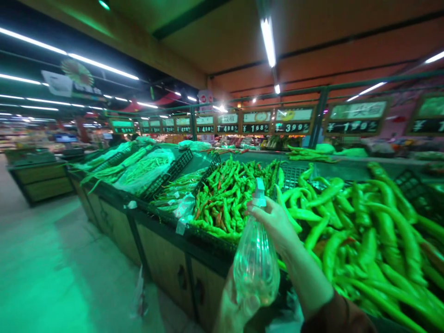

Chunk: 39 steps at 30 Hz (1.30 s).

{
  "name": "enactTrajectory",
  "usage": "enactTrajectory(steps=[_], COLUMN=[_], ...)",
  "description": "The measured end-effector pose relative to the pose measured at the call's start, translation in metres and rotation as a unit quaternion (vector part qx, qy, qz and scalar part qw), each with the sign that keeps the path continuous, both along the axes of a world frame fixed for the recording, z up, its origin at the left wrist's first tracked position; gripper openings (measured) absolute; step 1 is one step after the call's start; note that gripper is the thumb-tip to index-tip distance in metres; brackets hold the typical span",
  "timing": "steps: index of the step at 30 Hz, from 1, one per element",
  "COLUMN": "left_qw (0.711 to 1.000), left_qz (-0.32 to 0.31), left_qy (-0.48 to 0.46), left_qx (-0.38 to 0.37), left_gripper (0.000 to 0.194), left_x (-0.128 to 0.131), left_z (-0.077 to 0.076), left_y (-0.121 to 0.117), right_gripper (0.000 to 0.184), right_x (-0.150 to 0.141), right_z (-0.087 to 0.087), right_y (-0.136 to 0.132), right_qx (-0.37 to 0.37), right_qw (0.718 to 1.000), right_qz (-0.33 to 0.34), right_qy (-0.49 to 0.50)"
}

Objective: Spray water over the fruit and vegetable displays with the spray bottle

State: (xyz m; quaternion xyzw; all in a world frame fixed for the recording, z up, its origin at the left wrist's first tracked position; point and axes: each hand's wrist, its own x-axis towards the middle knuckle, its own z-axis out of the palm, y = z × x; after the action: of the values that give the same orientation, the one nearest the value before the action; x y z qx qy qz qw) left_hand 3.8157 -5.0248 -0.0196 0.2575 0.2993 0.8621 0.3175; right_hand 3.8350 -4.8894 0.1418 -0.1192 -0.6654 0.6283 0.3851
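My right hand (277,222) is closed around the neck of a clear plastic spray bottle (255,266), just under its white spray head. Low in the frame, my left hand (231,310) cups the bottle's rounded base from below, fingers curled against it. The bottle hangs over the front edge of a vegetable stand (194,254). Behind it lies a heap of thin green and reddish chili peppers (229,199). To the right is a pile of long, thick green peppers (367,231).
Further bins to the left hold long green beans (142,169) under plastic film. Price boards (293,121) hang in a row above the stand. An open shop floor (52,259) stretches left, with a low wooden counter (40,178) beyond it.
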Motion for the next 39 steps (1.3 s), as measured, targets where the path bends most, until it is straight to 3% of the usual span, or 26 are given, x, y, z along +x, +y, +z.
enactTrajectory(steps=[10,17,27,33,39], left_qw=[0.998,0.998,0.998,0.997,0.990], left_qz=[0.026,0.034,0.023,-0.018,-0.092], left_qy=[-0.018,0.025,0.012,0.008,0.049], left_qx=[-0.054,-0.039,-0.049,-0.071,-0.093], left_gripper=[0.076,0.062,0.067,0.072,0.076], left_x=[-0.005,-0.019,-0.027,-0.034,-0.058], left_z=[0.011,0.021,0.023,0.023,0.045], left_y=[0.036,0.065,0.095,0.098,0.083], right_gripper=[0.028,0.028,0.028,0.031,0.034], right_x=[-0.005,-0.013,-0.022,-0.023,-0.031], right_z=[0.004,0.011,0.003,0.000,0.006], right_y=[0.041,0.068,0.106,0.115,0.103], right_qx=[-0.005,0.002,-0.011,-0.019,-0.021], right_qw=[1.000,0.999,0.999,0.998,0.993], right_qz=[-0.003,-0.017,-0.029,-0.060,-0.110], right_qy=[0.023,0.033,0.025,0.025,0.031])
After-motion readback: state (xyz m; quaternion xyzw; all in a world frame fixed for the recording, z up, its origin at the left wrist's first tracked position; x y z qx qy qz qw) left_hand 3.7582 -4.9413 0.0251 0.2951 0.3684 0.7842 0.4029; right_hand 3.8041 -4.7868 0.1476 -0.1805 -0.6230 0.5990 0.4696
